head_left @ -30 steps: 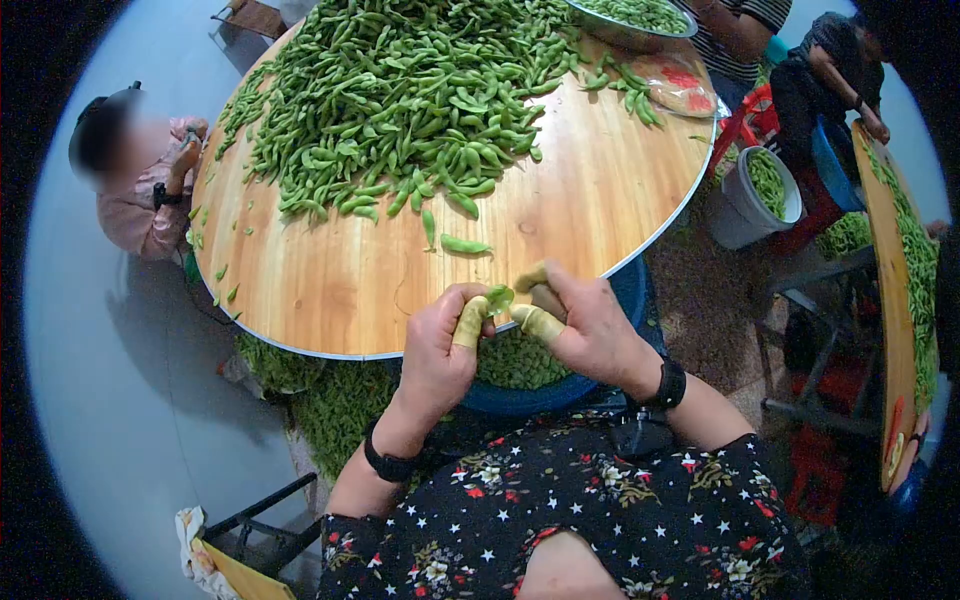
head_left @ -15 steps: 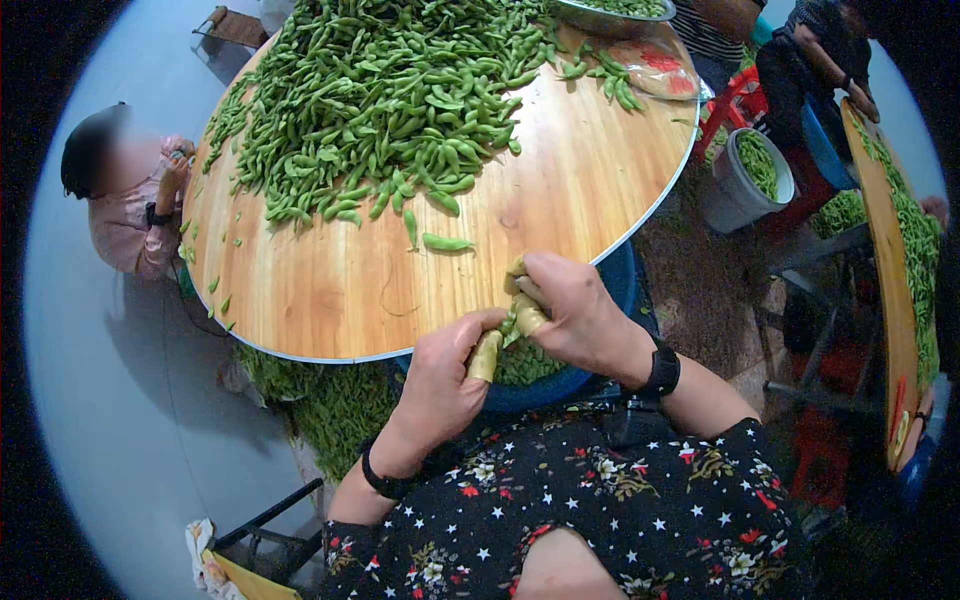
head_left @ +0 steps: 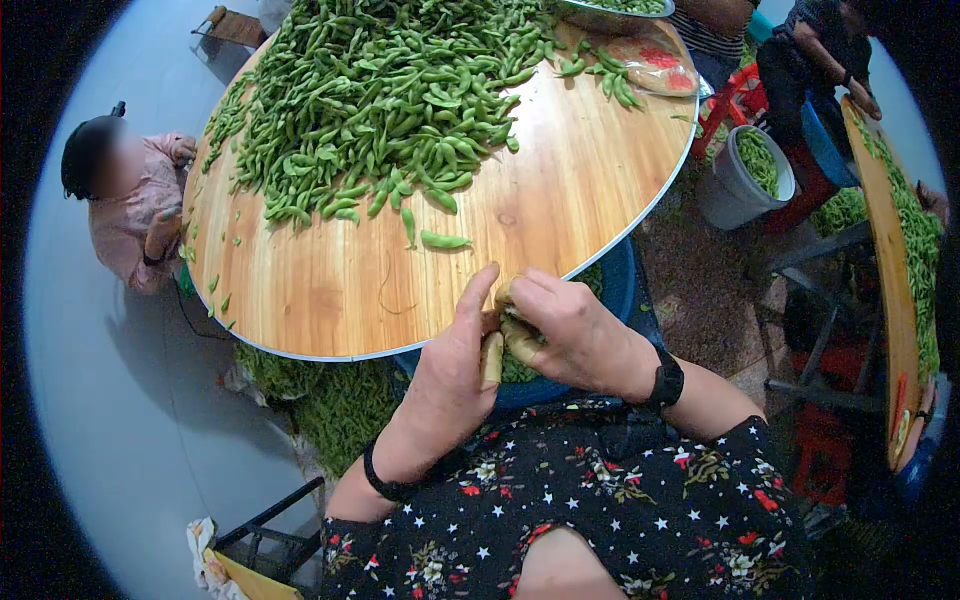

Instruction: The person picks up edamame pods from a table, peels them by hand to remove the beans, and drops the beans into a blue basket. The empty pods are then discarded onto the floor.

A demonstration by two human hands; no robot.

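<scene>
My left hand [head_left: 452, 372] is over the table's near edge, its index finger stretched upward and its thumb in a yellowish finger cover. Close against it, my right hand [head_left: 585, 335] is closed in a pinch, with covers on its thumb and a fingertip. A bit of green pod shows between the right fingers, mostly hidden. Below both hands is a blue basin [head_left: 622, 290] with green beans in it. On the round wooden table [head_left: 560, 190], a single edamame pod [head_left: 445, 241] lies just beyond my hands, in front of a large pile of edamame pods [head_left: 370, 110].
A metal bowl [head_left: 620, 12] and a plastic bag [head_left: 655, 70] sit at the table's far right. A grey bucket [head_left: 750, 178] of pods stands on the floor. One person [head_left: 130, 200] sits at left; others are at right by another table [head_left: 880, 270]. Pods heap underneath [head_left: 340, 410].
My left hand has moved up slightly and its index finger has straightened. The pod between my hands is now less visible. The person at left has lowered one hand.
</scene>
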